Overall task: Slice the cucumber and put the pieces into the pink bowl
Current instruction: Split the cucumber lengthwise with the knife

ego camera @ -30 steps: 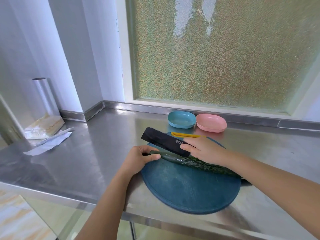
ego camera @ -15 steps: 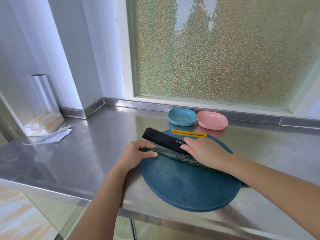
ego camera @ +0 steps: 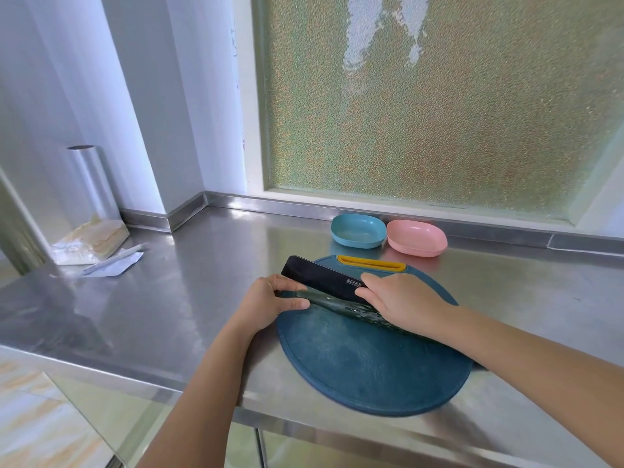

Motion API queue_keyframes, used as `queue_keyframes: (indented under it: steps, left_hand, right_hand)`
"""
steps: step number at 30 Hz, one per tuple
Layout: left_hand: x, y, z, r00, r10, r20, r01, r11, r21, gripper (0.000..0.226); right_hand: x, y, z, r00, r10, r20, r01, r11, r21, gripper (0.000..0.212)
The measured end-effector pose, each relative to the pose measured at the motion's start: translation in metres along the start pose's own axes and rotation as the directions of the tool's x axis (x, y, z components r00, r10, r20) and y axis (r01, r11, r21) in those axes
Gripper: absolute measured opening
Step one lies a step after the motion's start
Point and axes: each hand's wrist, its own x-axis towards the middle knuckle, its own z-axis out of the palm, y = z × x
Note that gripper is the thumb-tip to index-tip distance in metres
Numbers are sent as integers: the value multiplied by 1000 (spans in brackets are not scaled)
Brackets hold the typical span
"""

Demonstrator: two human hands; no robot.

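A long dark green cucumber (ego camera: 341,305) lies across the round blue cutting board (ego camera: 368,363). My left hand (ego camera: 270,300) grips the cucumber's left end at the board's left edge. My right hand (ego camera: 403,300) holds a black-bladed knife (ego camera: 320,278) whose blade stands along the cucumber's far side; the handle is hidden under the hand. The cucumber's right part is covered by my right hand and forearm. The pink bowl (ego camera: 417,238) stands behind the board near the window sill, with nothing in it.
A blue bowl (ego camera: 358,230) sits just left of the pink one. A yellow handle slot (ego camera: 371,263) marks the board's far edge. At the far left of the steel counter (ego camera: 175,298) are a foil roll (ego camera: 91,184), a packet (ego camera: 91,243) and papers (ego camera: 114,263).
The blade has dropped closer to the cucumber and both hands have shifted slightly. The cucumber is still whole.
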Motion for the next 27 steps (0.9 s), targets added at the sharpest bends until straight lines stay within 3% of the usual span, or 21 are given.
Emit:
queue_keyframes:
  steps: [27]
  left_hand:
    - [10, -8, -15, 989, -10, 150, 23, 996, -86, 28]
  right_hand:
    - [13, 2, -1, 996, -44, 80, 51, 996, -78, 35]
